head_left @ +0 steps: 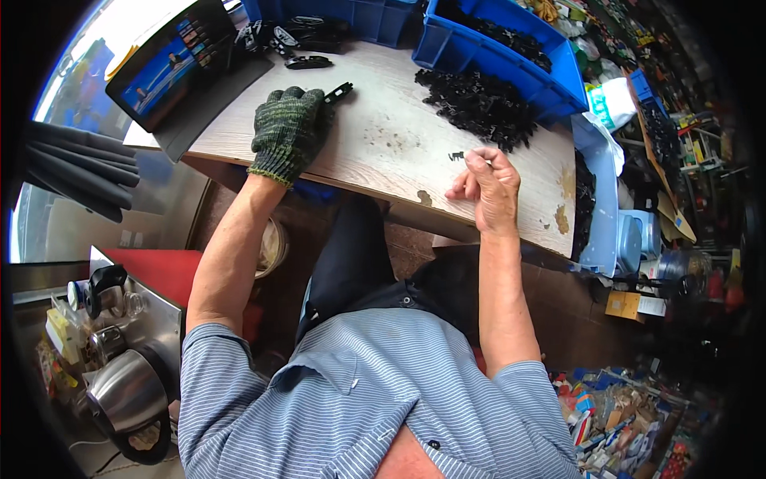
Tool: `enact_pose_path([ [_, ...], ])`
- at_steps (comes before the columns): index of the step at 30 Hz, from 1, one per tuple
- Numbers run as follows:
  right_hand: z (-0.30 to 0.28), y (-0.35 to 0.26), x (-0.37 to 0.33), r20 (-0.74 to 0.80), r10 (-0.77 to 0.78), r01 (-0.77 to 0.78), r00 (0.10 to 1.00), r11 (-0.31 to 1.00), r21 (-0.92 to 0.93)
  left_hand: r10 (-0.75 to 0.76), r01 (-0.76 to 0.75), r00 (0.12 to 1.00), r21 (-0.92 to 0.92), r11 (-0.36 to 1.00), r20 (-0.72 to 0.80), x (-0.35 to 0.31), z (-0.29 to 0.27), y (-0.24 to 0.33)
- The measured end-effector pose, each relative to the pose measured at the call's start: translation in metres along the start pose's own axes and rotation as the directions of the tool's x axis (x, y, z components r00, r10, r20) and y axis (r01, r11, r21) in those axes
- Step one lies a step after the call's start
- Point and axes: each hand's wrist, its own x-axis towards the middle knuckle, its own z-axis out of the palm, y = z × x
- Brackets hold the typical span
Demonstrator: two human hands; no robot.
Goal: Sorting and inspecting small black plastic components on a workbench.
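My left hand [289, 132], in a dark green knitted glove, is closed round a black elongated plastic part [339, 93]. One end of that part sticks out to the right of the glove; the rest is hidden. My bare right hand [491, 184] hovers near the table's front edge with thumb and forefinger pinched together. At its fingertips shows a small black toothed plastic piece [456, 156], seemingly gripped there. Just beyond this hand lies a heap of small black plastic pieces [479, 104] on the light wood-look table [367, 100].
Blue bins [499, 56] stand along the back, the right one holding black parts. Several black elongated parts [307, 62] lie at the back left, beside a propped tablet [163, 76]. A steel kettle [128, 391] stands lower left. Crowded shelves fill the right side.
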Motion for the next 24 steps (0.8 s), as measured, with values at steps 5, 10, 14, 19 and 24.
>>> enact_pose_path([
  [5, 0.0, -0.001, -0.002, -0.006, 0.004, -0.005, 1.0, 1.0, -0.02, 0.03, -0.031, 1.0, -0.104, 0.994, -0.009, -0.007, 0.001, 0.033],
  [10, -0.002, -0.001, -0.001, -0.017, -0.003, 0.003, 1.0, 1.0, 0.0, 0.036, -0.053, 0.998, -0.467, 0.882, -0.045, -0.005, -0.002, 0.052],
  [14, 0.0, -0.001, -0.001, -0.012, -0.018, 0.018, 1.0, 1.0, 0.004, 0.173, -0.199, 0.977, -0.235, 0.951, -0.128, 0.012, 0.011, 0.041],
  [19, -0.006, 0.001, -0.001, -0.005, -0.045, 0.045, 0.999, 0.999, -0.001, 0.312, -0.269, 0.939, -0.26, 0.928, 0.143, 0.033, 0.02, 0.033],
  [24, -0.005, 0.0, 0.0, -0.017, -0.041, 0.041, 0.999, 0.999, 0.011, 0.289, -0.238, 0.949, -0.316, 0.919, 0.127, 0.032, 0.018, 0.043],
])
